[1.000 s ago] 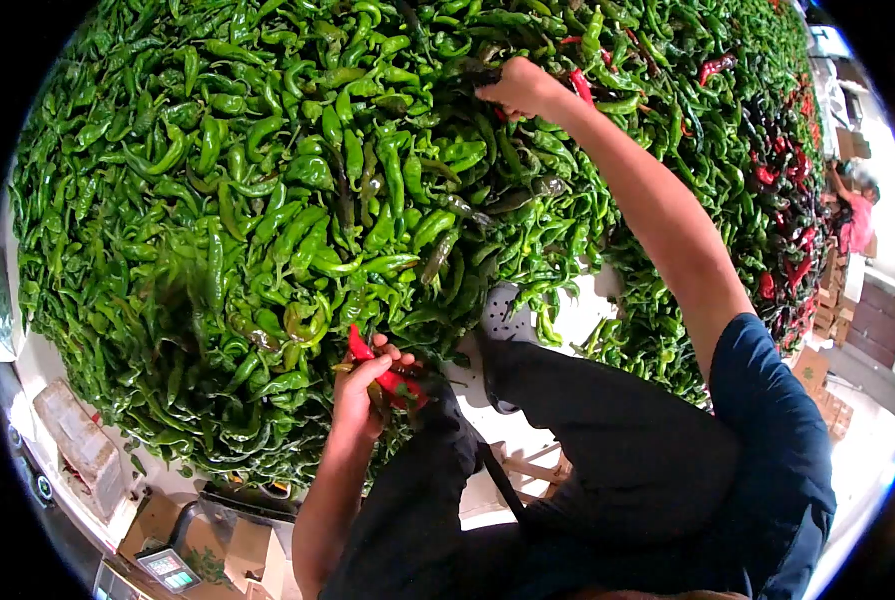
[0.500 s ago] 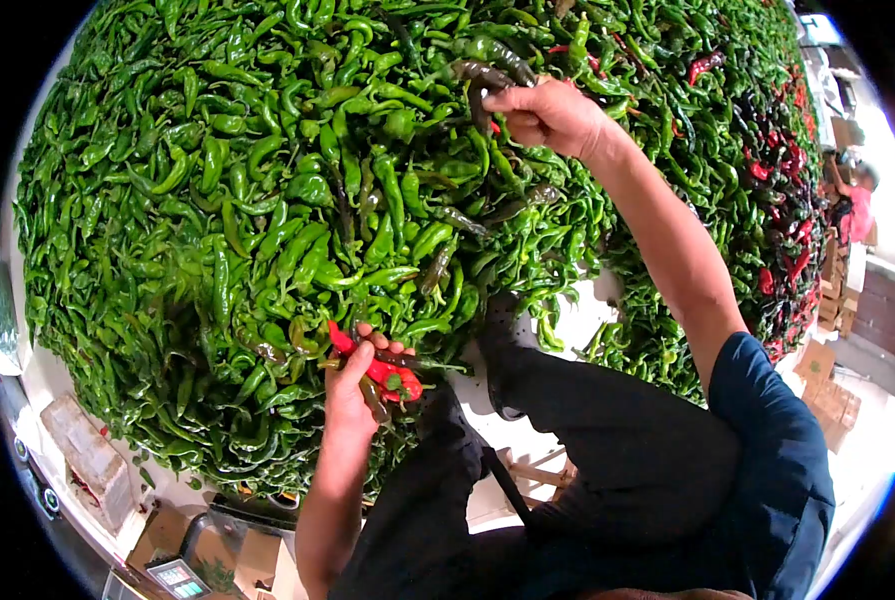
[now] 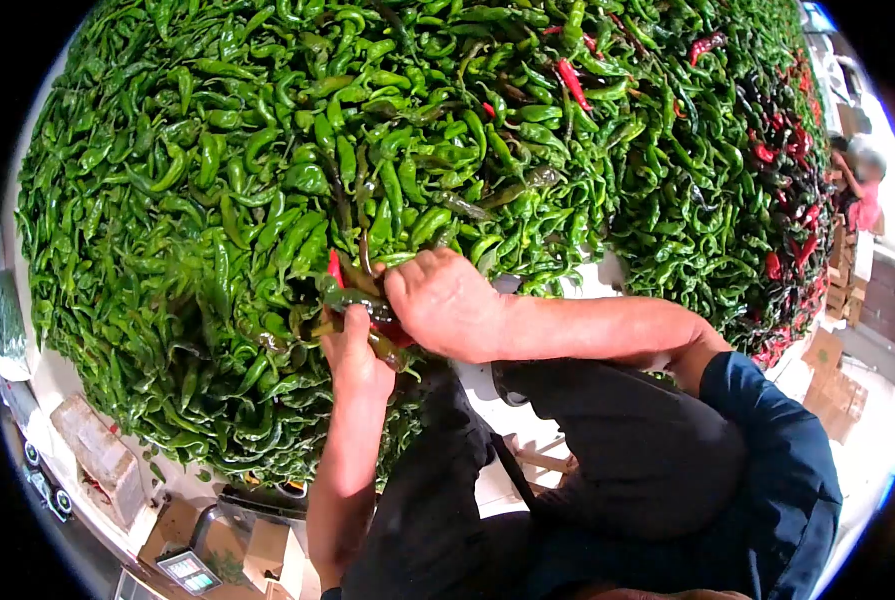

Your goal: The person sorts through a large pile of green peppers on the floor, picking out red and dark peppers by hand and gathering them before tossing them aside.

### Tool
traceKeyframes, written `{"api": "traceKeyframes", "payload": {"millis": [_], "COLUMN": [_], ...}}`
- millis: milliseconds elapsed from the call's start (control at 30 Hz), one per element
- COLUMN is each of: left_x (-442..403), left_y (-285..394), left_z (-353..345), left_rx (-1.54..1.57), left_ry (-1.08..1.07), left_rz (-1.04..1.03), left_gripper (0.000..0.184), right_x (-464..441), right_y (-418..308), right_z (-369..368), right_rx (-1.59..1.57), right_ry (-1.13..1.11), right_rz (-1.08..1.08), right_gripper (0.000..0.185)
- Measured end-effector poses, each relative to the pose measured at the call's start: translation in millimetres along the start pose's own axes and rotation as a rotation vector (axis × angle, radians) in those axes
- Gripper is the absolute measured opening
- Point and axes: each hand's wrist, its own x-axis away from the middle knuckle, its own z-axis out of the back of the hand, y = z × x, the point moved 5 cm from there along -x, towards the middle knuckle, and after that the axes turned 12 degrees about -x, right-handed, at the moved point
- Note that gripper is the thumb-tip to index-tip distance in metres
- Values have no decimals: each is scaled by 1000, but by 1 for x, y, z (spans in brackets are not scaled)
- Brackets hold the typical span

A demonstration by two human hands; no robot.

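Note:
My left hand [image 3: 355,355] is closed around a small bunch of chili peppers, low over the near edge of a big heap of green chili peppers [image 3: 207,180]. Out of the bunch stick a red pepper [image 3: 334,266], a dark green pepper [image 3: 352,299] and a brownish pepper [image 3: 385,350]. Right against this bunch, my right hand [image 3: 445,305] has its fingers curled in, the back of the hand facing up. A dark brown pepper [image 3: 365,254] pokes out beside its fingertips. Most of what the right fingers grip is hidden.
Red peppers [image 3: 572,86] lie scattered in the heap, with a darker red and black patch [image 3: 792,200] at the far right. Cardboard boxes [image 3: 835,390] stand at right, near another person [image 3: 864,190]. A scale display [image 3: 189,572] and foam box [image 3: 95,445] are lower left.
My right hand has come down and left from the heap's upper middle, carrying dark peppers to the bunch in my left hand. A red pepper at upper right is now uncovered.

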Motion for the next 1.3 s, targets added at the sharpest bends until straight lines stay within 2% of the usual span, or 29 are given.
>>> {"api": "traceKeyframes", "payload": {"millis": [133,167,267,333,367,400,433,467,500,600,633,667,733,800,867,933,1000,1133,1200,1267,1300], "left_x": [14,13,21,28,32,36,39,41,42,42,43,44,48,53,56,59,61,64,66,67,65], "left_y": [-2,-12,-24,-42,-40,-41,-42,-41,-41,-42,-44,-45,-47,-53,-58,-63,-63,-60,-60,-63,-64], "left_z": [-3,4,1,13,13,15,15,15,14,13,15,18,24,30,33,29,25,30,35,36,35], "left_rx": [50,8,104,318,361,390,417,443,419,318,312,309,301,300,264,292,280,252,269,289,296], "left_ry": [77,65,-58,-259,-297,-321,-350,-382,-383,-365,-365,-352,-324,-323,-310,-319,-330,-343,-318,-305,-306], "left_rz": [130,128,238,437,432,434,439,442,462,465,473,477,486,514,521,549,539,518,523,530,531], "left_gripper": [72,72,66,70,75,76,77,78,79,80,79,78,78,77,78,77,77,78,77,76,76], "right_x": [12,14,16,2,-12,-18,-25,-31,-36,-38,-32,-20,-1,23,32,28,28,42,55,69,74], "right_y": [2,4,19,68,102,157,193,239,263,258,243,234,241,253,253,253,259,265,228,195,168], "right_z": [-5,-5,26,58,82,87,96,83,71,35,35,37,39,42,36,20,12,8,16,-1,-9], "right_rx": [-188,-240,-338,-519,-507,-260,-255,-118,-54,208,121,143,-150,-724,-620,-150,-89,-149,-267,-316,-454], "right_ry": [-349,-525,-786,-530,-241,101,137,185,75,-211,-241,-279,-66,-22,-51,-67,-37,-134,-179,-390,-419], "right_rz": [135,137,-8,-170,-469,-420,-579,-478,-604,-457,-558,-559,-587,-940,-985,-800,-863,-780,-730,-657,-606], "right_gripper": [39,42,36,29,23,25,30,36,38,38,38,45,54,58,56,55,49,34,27,24,24]}}
